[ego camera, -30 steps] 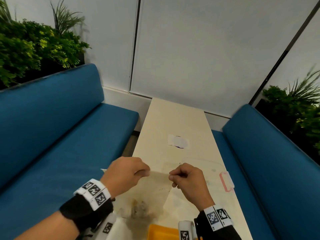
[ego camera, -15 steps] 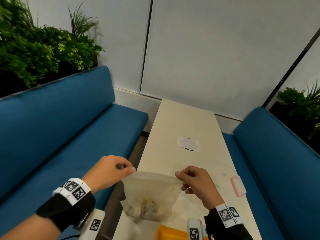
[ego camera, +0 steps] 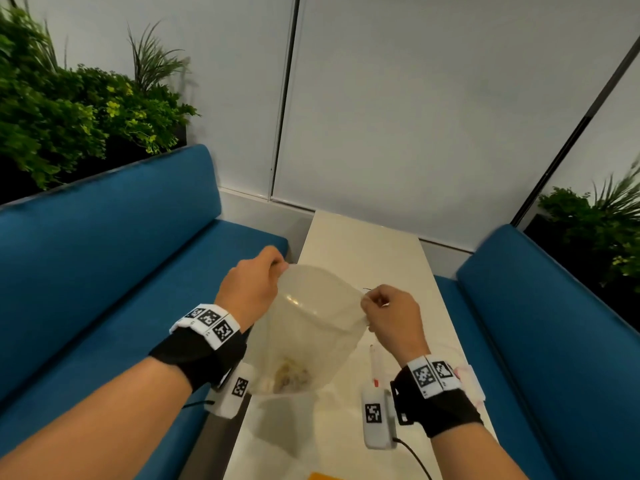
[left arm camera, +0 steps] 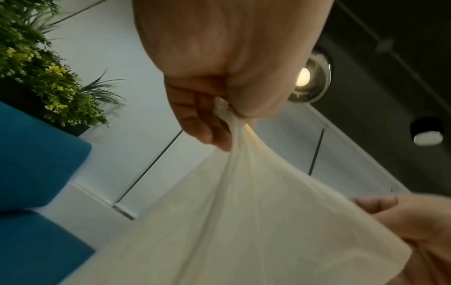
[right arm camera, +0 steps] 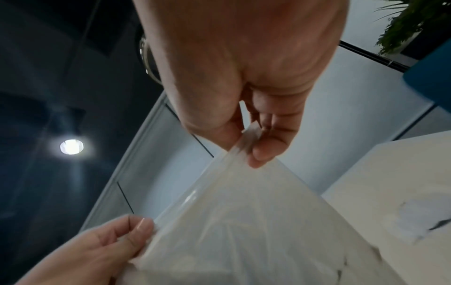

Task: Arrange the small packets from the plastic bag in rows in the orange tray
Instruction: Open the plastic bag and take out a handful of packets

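Plastic bag (ego camera: pixel 311 327) held up above the counter (ego camera: pixel 367 258), mouth pulled open. Left hand (ego camera: pixel 251 289) pinches the bag's left rim, thumb and fingers (left arm camera: pixel 195 119) bunching the film. Right hand (ego camera: pixel 391 317) pinches the bag's right rim. Small packets (ego camera: pixel 291 374) clumped at the bag's bottom. Orange tray (ego camera: pixel 325 476) barely visible below the bag, at the frame's edge.

Both hands hold the plastic bag (ego camera: pixel 311 327) up over the pale surface (ego camera: pixel 367 251) — left hand (ego camera: pixel 251 289) and right hand (ego camera: pixel 393 317) pinching opposite rim edges, mouth spread wide — small packets (ego camera: pixel 289 374) clumped at its bottom.
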Tool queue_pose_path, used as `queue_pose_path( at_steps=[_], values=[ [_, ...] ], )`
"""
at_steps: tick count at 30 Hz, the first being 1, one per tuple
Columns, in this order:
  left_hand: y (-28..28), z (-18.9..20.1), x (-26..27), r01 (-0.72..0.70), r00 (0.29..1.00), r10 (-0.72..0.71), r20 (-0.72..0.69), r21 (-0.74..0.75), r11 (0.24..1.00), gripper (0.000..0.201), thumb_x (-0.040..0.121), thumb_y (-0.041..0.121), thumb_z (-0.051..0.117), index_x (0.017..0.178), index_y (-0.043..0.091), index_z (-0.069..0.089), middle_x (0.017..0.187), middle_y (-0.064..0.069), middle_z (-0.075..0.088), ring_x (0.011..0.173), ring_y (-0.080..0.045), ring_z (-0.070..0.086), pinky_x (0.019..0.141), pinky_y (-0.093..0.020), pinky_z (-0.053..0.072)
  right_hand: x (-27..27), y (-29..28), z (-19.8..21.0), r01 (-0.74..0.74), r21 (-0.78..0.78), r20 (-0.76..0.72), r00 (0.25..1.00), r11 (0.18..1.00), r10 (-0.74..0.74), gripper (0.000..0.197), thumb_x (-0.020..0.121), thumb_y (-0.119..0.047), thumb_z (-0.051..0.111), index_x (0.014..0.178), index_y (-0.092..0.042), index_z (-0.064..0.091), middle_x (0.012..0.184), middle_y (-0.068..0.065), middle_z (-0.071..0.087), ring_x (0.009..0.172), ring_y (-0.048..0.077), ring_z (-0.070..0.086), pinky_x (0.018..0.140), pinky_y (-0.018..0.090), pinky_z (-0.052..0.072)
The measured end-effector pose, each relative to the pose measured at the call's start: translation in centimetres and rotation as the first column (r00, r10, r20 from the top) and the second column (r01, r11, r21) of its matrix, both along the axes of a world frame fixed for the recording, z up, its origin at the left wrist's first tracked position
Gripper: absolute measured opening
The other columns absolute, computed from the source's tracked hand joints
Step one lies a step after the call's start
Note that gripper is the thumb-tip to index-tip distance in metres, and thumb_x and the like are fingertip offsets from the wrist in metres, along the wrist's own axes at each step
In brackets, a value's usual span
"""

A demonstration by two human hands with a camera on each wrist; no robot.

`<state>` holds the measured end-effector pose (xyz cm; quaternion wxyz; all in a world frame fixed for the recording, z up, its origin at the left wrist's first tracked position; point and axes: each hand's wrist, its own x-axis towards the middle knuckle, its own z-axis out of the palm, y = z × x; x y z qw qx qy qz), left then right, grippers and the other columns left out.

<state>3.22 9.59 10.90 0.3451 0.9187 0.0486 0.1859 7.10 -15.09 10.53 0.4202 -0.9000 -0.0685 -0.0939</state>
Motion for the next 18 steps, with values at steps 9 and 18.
queue_pose_path(
  at_steps=[9, 18],
  values=[
    [1.5, -12.8, -8.2, 0.042, 0.955, -0.027, -0.296, 0.046, 0.998, 0.019, 0.1, 0.039, 0.056, 0.082, 0.044, 0.054, 0.091, 0.014, 0.054, 0.08, -0.007, 0.058, 0.075, -0.03, 0.05, -8.0, -2.6, -10.8, -0.042, -0.052, -0.125, 0.992, 0.998, 0.035, 0.03, 0.075, -0.006, 0.072, 0.078, -0.033, 0.059, 0.069, -0.001, 0.064, 0.061, 0.011, 0.064, 0.065, 0.028, 0.055],
    [-1.8, -18.1, -9.3, -0.443, 0.87, -0.281, -0.405, -0.892, -0.086, 0.025, 0.101, -0.007, 0.047, 0.12, -0.009, 0.063, 0.108, -0.026, 0.073, 0.089, -0.032, 0.072, 0.068, -0.039, 0.065, -10.0, -2.6, -16.8, 0.053, -0.121, -0.343, 0.935, 0.991, -0.091, 0.04, 0.073, -0.003, 0.073, 0.067, -0.041, 0.063, 0.072, 0.0, 0.065, 0.068, 0.006, 0.064, 0.063, 0.009, 0.046]
  ],
)
